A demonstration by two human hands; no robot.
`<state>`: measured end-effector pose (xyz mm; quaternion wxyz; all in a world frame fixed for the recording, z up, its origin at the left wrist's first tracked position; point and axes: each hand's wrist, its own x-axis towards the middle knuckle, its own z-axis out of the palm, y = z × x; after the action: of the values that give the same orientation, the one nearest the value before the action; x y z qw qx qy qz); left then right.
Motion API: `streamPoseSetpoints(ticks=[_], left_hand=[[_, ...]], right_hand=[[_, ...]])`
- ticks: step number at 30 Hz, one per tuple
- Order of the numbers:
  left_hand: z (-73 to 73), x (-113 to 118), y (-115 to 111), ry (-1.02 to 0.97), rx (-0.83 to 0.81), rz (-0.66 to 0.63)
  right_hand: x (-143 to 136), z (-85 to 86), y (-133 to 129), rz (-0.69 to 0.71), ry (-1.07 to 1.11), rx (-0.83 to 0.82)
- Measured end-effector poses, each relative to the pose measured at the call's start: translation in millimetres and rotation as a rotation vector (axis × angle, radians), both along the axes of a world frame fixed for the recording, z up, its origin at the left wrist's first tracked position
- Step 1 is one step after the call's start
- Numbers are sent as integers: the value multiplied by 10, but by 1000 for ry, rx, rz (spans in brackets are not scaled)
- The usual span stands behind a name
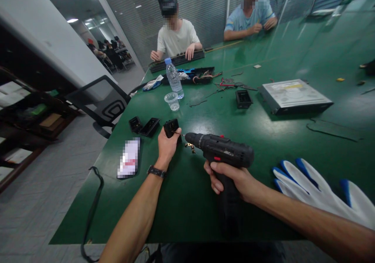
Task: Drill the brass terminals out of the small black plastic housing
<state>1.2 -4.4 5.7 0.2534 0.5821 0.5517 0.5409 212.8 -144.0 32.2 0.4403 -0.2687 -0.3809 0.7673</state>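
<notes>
- Gripping a black power drill (227,150), the right hand (238,180) has its fingers closed around the handle, thumb along the side; the handle runs down below the grip and the chuck points towards the left hand (168,145).
- The left hand is clamped on a small black box (171,127), held above its fingers with the open side partly showing.
- A thin bit spans the gap from the chuck to that box, beside the left thumb; whether its tip touches cannot be told.
- Just right of the left grip, under the drill's nose, are small brass-coloured pieces (191,148).
- Left of the left hand, two more black boxes lie side by side on the green table (113,210), with a white packet (129,159) nearer the wearer.
- Beyond the left grip stand a clear cup (172,102) and a water bottle (175,81).
- Beyond the drill sits another black box, just left of a metal disc drive (297,95).
- Right of the right hand lies a white-and-blue glove (313,189), partly behind the forearm.
</notes>
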Motion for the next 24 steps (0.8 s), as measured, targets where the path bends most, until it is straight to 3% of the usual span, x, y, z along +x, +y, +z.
streamPoseSetpoints(ticks=[24], left_hand=[[4,-7,-8,1,0,-5]], right_hand=[[-8,-58,5,-14,41,8]])
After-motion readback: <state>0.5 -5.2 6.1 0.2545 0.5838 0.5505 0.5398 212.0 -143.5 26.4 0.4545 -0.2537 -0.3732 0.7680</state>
